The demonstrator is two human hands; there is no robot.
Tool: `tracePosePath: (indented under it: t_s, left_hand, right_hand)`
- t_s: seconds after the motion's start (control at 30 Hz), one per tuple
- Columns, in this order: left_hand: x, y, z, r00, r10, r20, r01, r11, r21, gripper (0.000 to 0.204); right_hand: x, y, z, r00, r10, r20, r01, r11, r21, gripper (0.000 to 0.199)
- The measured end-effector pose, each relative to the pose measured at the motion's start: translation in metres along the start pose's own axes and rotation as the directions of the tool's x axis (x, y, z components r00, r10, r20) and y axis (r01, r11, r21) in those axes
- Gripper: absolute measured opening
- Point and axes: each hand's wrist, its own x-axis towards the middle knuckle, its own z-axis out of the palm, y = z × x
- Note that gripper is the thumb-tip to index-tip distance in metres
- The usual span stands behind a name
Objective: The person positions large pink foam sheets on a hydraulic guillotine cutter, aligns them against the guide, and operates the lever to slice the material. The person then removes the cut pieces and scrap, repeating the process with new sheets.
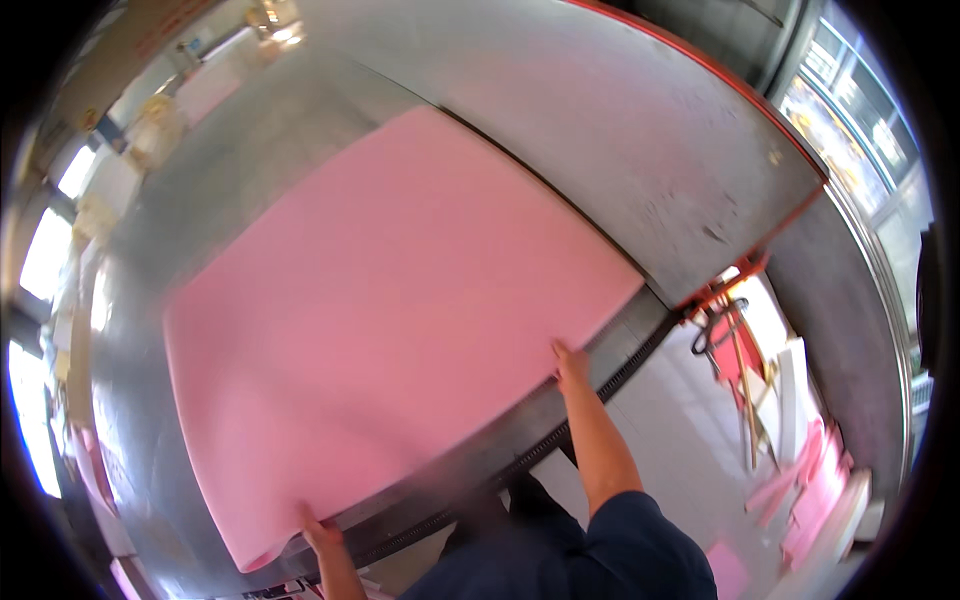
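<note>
A large pink foam sheet [400,290] lies over a grey metal table [150,400], its near-left corner curled. My left hand [320,535] grips the near edge close to that corner, slightly blurred. Farther right along the same edge, my right hand [570,364] pinches the sheet, thumb on top. The fingers beneath the sheet are hidden in both cases. Along its far right side, the sheet lies against a dark gap in the metal surface.
A raised metal panel [620,120] with a red rim stands beyond the gap. A black toothed strip [540,450] runs along the table's near edge. Scissors [715,325], sticks and pink scraps [815,490] sit at right. Pale blocks line the far left.
</note>
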Motion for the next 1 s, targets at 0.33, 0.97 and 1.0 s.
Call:
tracePosePath:
  t_s: [0.33, 0.97, 1.0]
  left_hand:
    - [0.011, -0.026, -0.004, 0.996, -0.063, -0.065, 0.062, 0.998, -0.017, 0.039]
    - [0.053, -0.105, -0.068, 0.985, -0.173, 0.028, 0.173, 0.937, -0.303, 0.035]
    - [0.05, -0.112, -0.08, 0.979, -0.204, -0.025, 0.185, 0.928, -0.325, 0.033]
  right_hand:
    - [-0.01, -0.004, 0.012, 0.992, 0.071, -0.106, -0.069, 0.997, 0.023, 0.049]
    - [0.026, 0.005, 0.022, 0.995, 0.096, 0.019, -0.094, 0.991, -0.096, 0.044]
    - [0.033, 0.001, 0.014, 0.984, 0.152, 0.092, -0.135, 0.976, -0.169, 0.04]
